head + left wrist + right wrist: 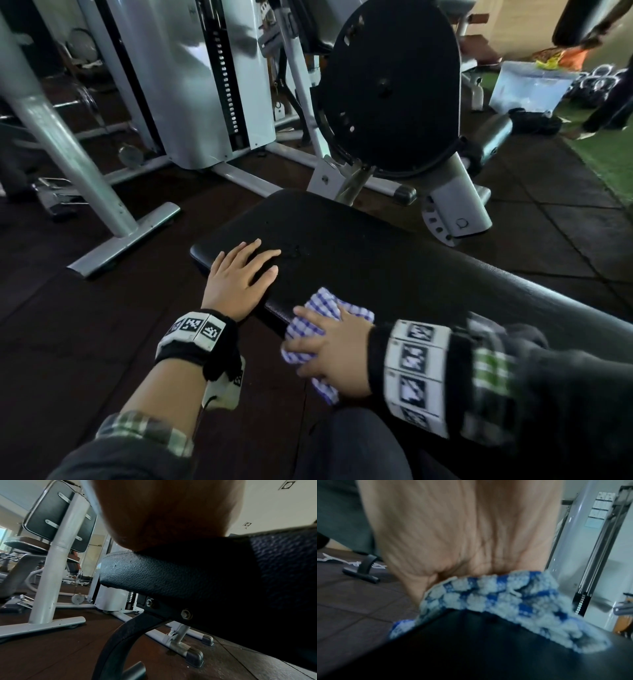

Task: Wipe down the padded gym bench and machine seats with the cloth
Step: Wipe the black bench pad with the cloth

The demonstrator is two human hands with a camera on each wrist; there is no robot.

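Observation:
A long black padded bench (359, 246) runs from the middle of the head view to the lower right. My left hand (239, 274) lies flat on its left end, fingers straight and spread. My right hand (329, 346) presses a blue-and-white checked cloth (329, 305) onto the bench's near edge with fingers spread; part of the cloth hangs over the side. In the left wrist view the palm (163, 513) rests on the textured pad (171, 574). The blurred right wrist view has the palm (462, 527) on the cloth (488, 595) over the dark pad (471, 649).
A white weight-stack machine (212, 75) and a black disc-shaped machine part (390, 85) stand just beyond the bench. A grey post with a floor foot (68, 144) is at the left. A machine seat with back pad (56, 513) stands nearby. Another person (609, 106) and a plastic box (531, 85) are far right.

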